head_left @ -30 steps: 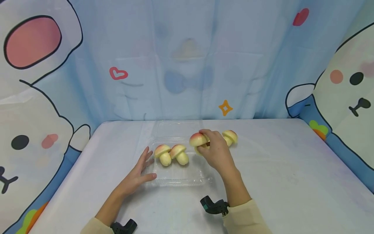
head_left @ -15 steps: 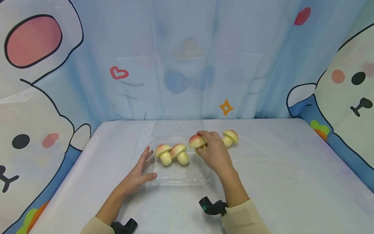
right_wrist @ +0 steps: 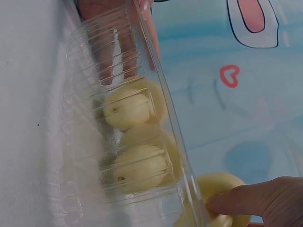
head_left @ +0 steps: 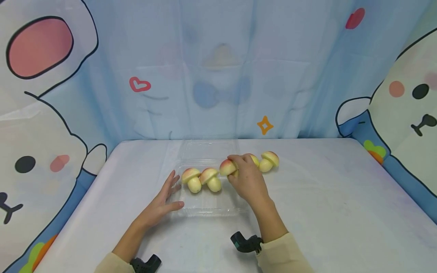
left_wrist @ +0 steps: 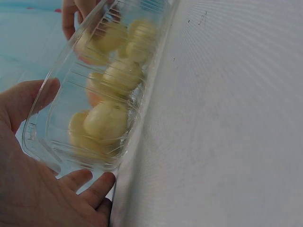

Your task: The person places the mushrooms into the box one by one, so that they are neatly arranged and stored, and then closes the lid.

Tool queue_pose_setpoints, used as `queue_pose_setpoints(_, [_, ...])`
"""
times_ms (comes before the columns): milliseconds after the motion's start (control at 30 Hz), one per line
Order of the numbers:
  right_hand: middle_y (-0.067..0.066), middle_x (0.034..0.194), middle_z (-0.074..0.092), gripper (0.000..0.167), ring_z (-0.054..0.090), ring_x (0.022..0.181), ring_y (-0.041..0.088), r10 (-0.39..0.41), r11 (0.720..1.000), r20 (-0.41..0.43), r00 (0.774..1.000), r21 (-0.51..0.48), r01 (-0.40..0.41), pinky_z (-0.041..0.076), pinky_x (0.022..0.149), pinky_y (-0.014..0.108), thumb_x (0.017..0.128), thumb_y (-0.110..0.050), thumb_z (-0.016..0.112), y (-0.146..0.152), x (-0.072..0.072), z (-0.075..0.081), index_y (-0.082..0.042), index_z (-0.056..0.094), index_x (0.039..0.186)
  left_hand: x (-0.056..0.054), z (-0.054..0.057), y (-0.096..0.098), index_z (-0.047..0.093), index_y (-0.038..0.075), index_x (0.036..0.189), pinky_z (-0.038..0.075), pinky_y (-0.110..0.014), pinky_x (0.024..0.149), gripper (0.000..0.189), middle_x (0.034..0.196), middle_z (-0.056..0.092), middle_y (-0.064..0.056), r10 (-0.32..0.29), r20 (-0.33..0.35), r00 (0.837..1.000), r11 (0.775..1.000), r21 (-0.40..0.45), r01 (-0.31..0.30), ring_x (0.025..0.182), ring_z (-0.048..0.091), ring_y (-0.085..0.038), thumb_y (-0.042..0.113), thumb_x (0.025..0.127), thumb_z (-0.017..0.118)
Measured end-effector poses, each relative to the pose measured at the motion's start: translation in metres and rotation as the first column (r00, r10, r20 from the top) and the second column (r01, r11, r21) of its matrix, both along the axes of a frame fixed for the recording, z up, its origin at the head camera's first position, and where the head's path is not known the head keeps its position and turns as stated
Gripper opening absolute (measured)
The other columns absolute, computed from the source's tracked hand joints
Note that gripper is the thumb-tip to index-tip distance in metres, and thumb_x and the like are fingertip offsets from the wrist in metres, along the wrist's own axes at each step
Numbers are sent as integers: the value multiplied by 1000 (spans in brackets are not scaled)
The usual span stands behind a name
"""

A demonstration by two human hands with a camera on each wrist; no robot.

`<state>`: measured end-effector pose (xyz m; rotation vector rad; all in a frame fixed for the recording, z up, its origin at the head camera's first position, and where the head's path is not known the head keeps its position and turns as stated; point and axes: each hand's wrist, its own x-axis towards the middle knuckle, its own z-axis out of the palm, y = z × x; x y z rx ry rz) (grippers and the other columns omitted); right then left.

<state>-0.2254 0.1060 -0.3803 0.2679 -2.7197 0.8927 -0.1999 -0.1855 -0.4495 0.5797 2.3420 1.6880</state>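
Observation:
A clear plastic box (head_left: 205, 206) with its lid folded back stands on the table. Inside, toward its left, two toy mushrooms lie side by side, a left mushroom (head_left: 194, 184) and a right mushroom (head_left: 214, 183), pale yellow with reddish caps. My right hand (head_left: 250, 184) pinches a third mushroom (head_left: 227, 167) over the box's right part; in the right wrist view its thumb (right_wrist: 236, 199) presses on the yellow surface. Fingers spread, my left hand (head_left: 157, 208) rests along the box's left side, and the left wrist view shows its thumb (left_wrist: 45, 92) at the rim.
Right of the box, a mushroom (head_left: 269, 161) lies on the white tablecloth (head_left: 327, 204). Another mushroom (head_left: 254, 159) beside it is partly hidden by my right hand. A blue cartoon curtain (head_left: 218, 68) hangs behind the table.
My right hand has shifted slightly left and down with its mushroom, bringing it closer to the two in the box. Another mushroom's cap now shows behind that hand. My left hand has stayed put.

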Motion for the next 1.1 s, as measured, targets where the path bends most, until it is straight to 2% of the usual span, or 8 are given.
queue_pose_setpoints(233, [19,128,63,52,67,99,36,9,1000,-25,1000,15,-8,53,80,48,85,-7,76,-1,0,-3,-10,65,136,-1,-1,-1,-10,13,166,18,-75,118,104,173,5,-22,4,6,1000,1000,-6,-4,156,17,-51,23,95,65])
queue_pose_setpoints(433, [18,124,64,52,67,97,35,11,1000,-59,998,20,-10,54,79,47,83,-5,79,-2,0,-7,-10,67,133,-1,-2,-1,-11,12,166,17,-75,118,104,173,5,-22,0,1,1000,1000,-1,0,156,17,-52,22,95,65])
queue_pose_setpoints(633, [19,122,67,52,65,108,40,2,1000,-83,997,28,1,54,89,51,80,-4,81,-3,-1,-9,-9,69,130,-2,-3,-1,-10,12,166,17,-75,118,104,173,5,-22,-1,3,1000,1000,8,1,156,17,-51,21,95,65])
queue_pose_setpoints(1100, [19,120,69,49,61,109,45,-26,996,-105,994,80,34,50,92,56,79,-5,81,-5,-3,-16,-10,71,127,-1,-2,0,-11,15,166,16,-74,119,104,173,4,-22,2,11,1000,1000,5,-2,157,15,-50,21,95,64])
